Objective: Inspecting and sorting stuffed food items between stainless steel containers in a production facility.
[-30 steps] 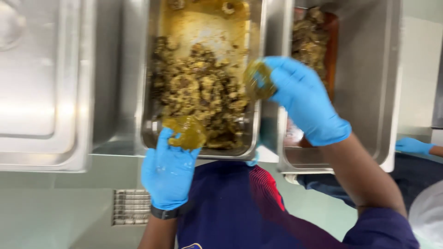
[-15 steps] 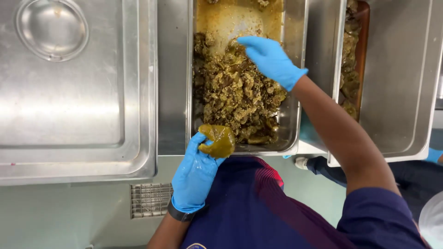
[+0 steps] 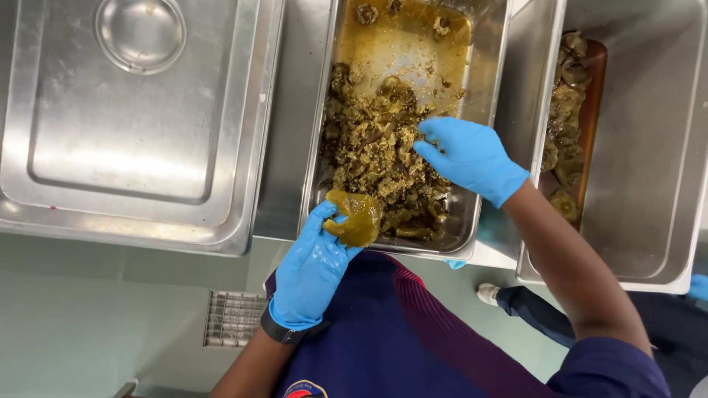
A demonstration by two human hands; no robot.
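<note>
Your left hand (image 3: 313, 269), blue-gloved, is cupped around an open olive-green leaf (image 3: 357, 217), fingers curled under it, at the near rim of the middle steel pan (image 3: 318, 147). It's clamped loosely on the leaf, not flat. Your right hand (image 3: 472, 155), also gloved, has its fingers bunched down into the brown-green rice filling (image 3: 376, 155) on the right side of the heap; whether it has pinched any up yet, can't tell.

Change: a second ago the right hand was up off the pan holding a leaf piece; half a second ago it was at the far part of the heap; now it's lower, nearer you, dug into the filling. The left hand stayed at the near rim with the leaf the whole time. Reads as: leaf is ready, right hand is fetching filling for it.

The leaf sits near and left of the right hand, close but apart, with filling between them.

Outward: the pan's far end is mostly bare, oily. To the right, a second steel pan (image 3: 664, 147) holds a row of rolled stuffed leaves (image 3: 564, 125) along its left wall. Left, an upturned steel lid (image 3: 140, 110). Another person's shoe (image 3: 488, 293) and blue glove (image 3: 697, 286) show near right.
</note>
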